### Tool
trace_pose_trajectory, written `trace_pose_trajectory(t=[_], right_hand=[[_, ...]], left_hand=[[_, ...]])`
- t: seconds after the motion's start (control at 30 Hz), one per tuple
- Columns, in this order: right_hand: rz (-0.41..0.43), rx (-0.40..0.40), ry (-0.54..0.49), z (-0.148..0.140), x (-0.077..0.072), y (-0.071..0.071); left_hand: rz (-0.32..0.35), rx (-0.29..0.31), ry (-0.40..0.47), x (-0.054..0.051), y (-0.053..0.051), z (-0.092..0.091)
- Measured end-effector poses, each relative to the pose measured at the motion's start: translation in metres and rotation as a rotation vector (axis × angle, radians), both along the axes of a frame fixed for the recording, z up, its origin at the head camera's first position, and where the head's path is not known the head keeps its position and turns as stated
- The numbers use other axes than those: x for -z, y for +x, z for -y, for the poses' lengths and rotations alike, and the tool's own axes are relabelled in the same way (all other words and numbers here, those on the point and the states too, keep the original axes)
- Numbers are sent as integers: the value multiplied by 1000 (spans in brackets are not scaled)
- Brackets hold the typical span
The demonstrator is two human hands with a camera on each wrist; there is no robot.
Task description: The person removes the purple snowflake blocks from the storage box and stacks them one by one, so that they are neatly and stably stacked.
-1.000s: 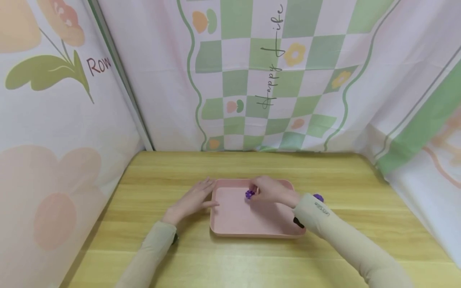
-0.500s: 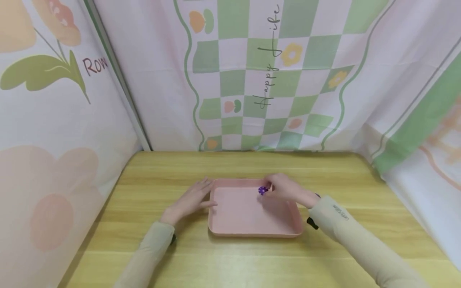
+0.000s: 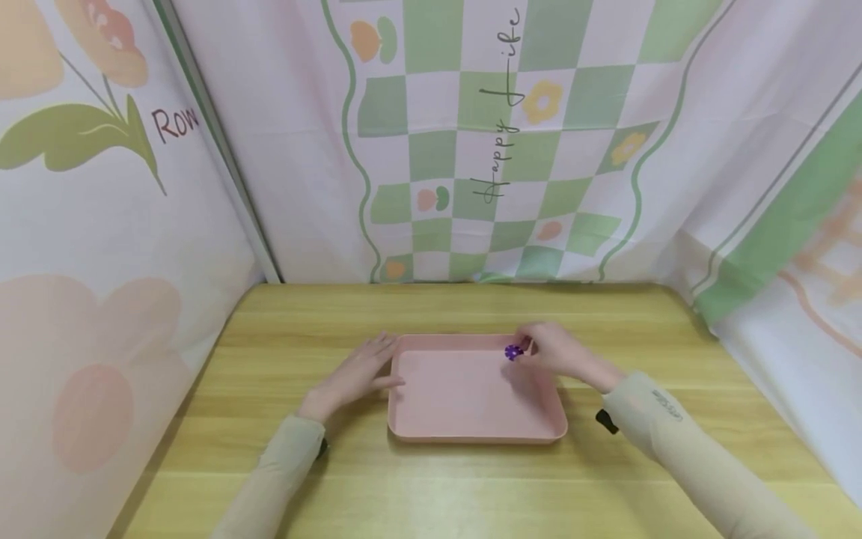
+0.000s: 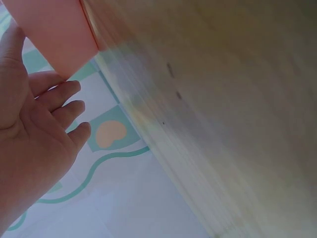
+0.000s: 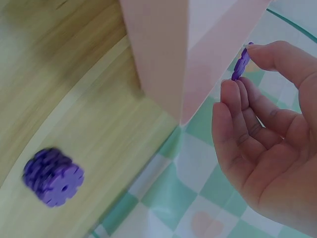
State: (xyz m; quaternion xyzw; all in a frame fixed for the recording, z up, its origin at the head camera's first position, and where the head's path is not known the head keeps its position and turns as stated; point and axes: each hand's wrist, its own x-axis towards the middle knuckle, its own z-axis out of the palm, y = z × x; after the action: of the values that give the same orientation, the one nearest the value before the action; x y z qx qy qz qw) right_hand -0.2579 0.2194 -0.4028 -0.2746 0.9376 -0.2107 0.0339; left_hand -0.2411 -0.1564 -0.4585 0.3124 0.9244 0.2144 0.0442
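Observation:
Between thumb and fingertips, my right hand (image 3: 555, 350) pinches a purple notched plastic disc (image 3: 514, 352), a snowflake-type building disc. It is over the far right part of a shallow pink tray (image 3: 458, 438). In the right wrist view the disc (image 5: 241, 64) shows nearly edge-on. My left hand (image 3: 350, 380) rests against the tray's left side with fingers extended, its thumb over the rim. The left wrist view shows those fingers touching the tray's corner (image 4: 59, 34). A stack of similar purple discs (image 5: 53, 177) lies on the table right of the tray; my right arm hides it in the head view.
The tray sits on a wood-grain table (image 3: 323, 307). A checkered curtain (image 3: 465, 165) hangs behind the table's back edge, with more printed cloth at both sides. A black wrist strap part (image 3: 606, 421) shows below my right sleeve.
My right hand has moved right and slightly away from me across the tray, carrying the pinched disc. My left hand stays at the tray's left side. The view has shifted slightly.

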Motion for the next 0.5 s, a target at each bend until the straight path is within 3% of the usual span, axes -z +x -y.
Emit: trace_pose_trajectory(t=[0.5], right_hand=[[-46, 88, 2, -36, 1, 7]], left_hand=[[13, -9, -1, 0, 0, 0]])
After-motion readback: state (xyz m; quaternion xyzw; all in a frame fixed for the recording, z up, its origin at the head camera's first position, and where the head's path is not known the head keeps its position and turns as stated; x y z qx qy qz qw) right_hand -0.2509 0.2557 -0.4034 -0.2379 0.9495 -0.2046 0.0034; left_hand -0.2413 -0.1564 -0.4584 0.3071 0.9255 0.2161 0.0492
